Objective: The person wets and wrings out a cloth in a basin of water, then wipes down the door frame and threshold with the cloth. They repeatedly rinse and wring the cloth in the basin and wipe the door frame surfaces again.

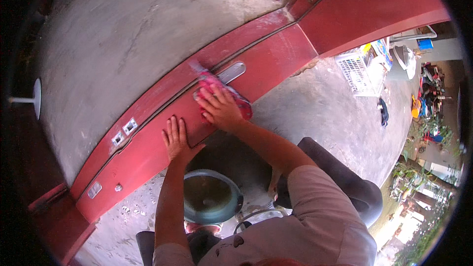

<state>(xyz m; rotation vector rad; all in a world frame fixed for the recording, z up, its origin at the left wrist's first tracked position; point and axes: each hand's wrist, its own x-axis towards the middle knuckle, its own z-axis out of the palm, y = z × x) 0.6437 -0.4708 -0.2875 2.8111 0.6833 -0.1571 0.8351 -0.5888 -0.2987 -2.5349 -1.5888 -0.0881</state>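
Note:
My right hand (218,108) presses a red and pink patterned cloth (244,108) against a long red door-frame member (147,144). One end of the cloth is blurred and reaches over the dark groove that runs along the member. Beside the cloth is a long rounded metal plate (234,72), partly covered by it. My left hand (176,141) rests on the red surface with its fingers spread and holds nothing. Below my hands stands a round blue-green basin (212,218) with dark liquid inside.
Two square metal plates (123,132) with openings and a smaller plate (95,190) sit farther left on the red member. Wet spots mark the concrete floor (136,203) nearby. At right are a white plastic crate (356,72), a lidded bin (401,62) and a dark object (383,112).

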